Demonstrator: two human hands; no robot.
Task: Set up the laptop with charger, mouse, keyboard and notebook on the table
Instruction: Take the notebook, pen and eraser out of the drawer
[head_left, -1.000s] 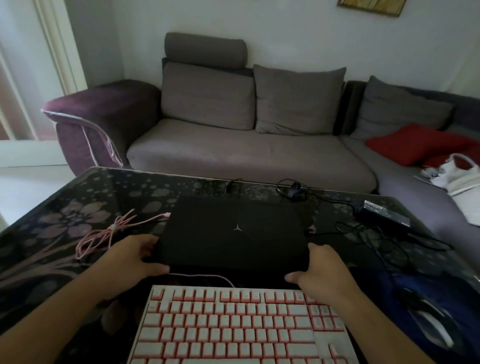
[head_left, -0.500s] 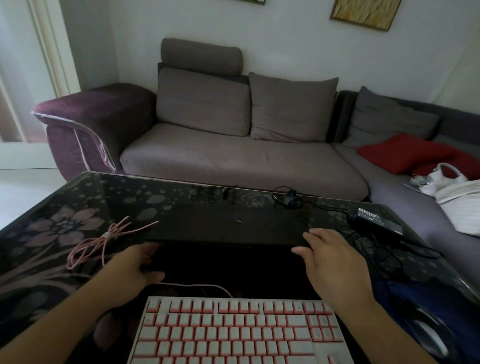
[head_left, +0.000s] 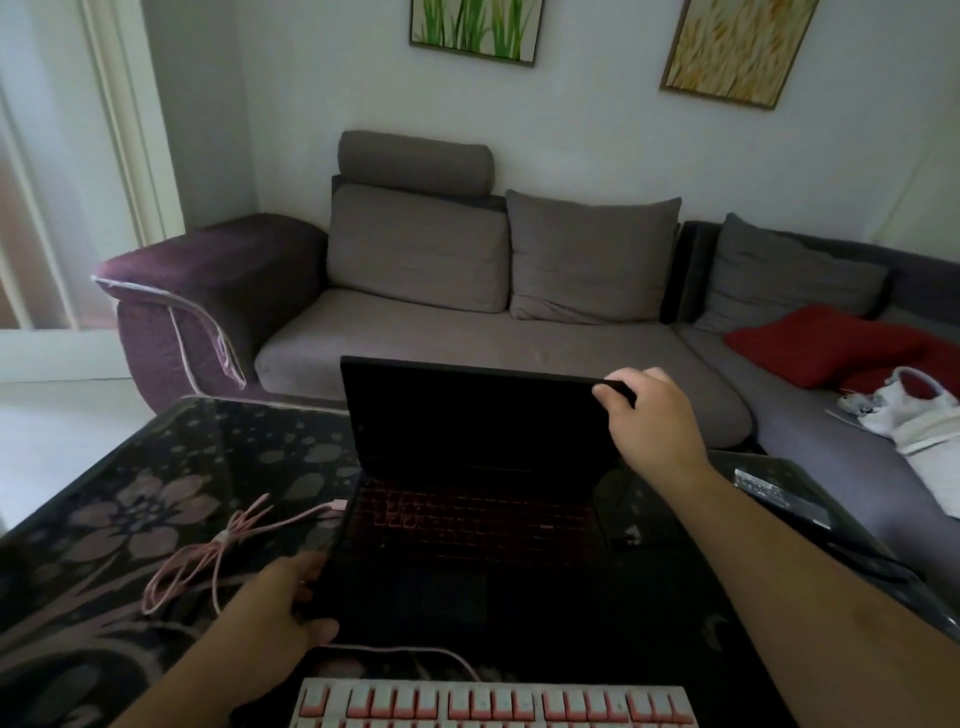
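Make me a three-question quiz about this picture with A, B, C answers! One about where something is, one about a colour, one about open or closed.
1. Where does the right hand hold the laptop?
A. top corner of the screen
B. touchpad
C. underneath

2. What colour is the coiled cable on the table?
A. green
B. pink
C. blue

3. The laptop is:
A. closed
B. open
C. upside down

Answers: 1 A, its fingers pinch the lid's upper right corner. 2 B, pink loops lie left of the laptop. 3 B, the screen stands up and the keys show.
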